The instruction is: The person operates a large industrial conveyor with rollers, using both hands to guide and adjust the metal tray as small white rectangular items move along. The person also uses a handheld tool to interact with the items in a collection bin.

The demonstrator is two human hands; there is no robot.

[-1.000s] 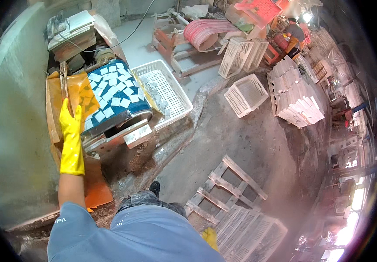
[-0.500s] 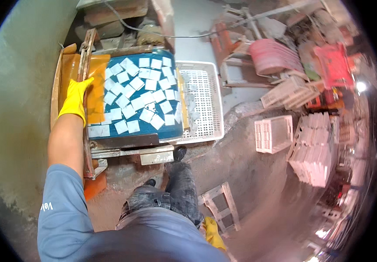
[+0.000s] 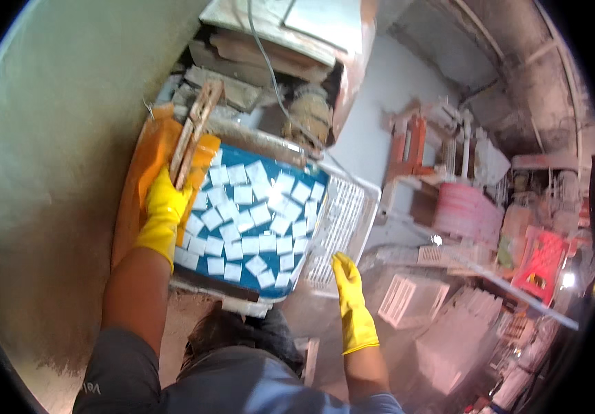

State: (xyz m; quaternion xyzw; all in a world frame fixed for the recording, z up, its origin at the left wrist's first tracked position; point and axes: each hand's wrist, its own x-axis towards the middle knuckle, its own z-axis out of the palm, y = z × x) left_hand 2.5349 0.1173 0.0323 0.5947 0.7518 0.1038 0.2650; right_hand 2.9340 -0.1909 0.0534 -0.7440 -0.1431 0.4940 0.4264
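Observation:
Yellow gloves cover both hands. My left hand (image 3: 166, 201) is closed around the rusty metal bar (image 3: 197, 121) that crosses the orange sheet (image 3: 147, 159). To the right of the sheet, a wet blue belt (image 3: 264, 157) carries many small, square, pale tiles (image 3: 267, 242), loosely scattered. At the belt's right end stands a white perforated plastic crate (image 3: 368, 221). My right hand (image 3: 348, 276) hovers by the crate's near right corner, seen mostly edge-on, its fingers extended and nothing visible in them.
A thin cable (image 3: 264, 55) runs above the far side of the belt. Dusty machine housing (image 3: 277, 52) stands at the back. Off to the right are a pale crate (image 3: 413, 301), pink stacked pieces (image 3: 470, 214) and a red crate (image 3: 540, 262). A wall (image 3: 56, 172) borders the left side.
My right hand has risen from beside my body to the white crate. The left hand still holds the bar, now with its fingers beneath it. The whole view has turned and shifted.

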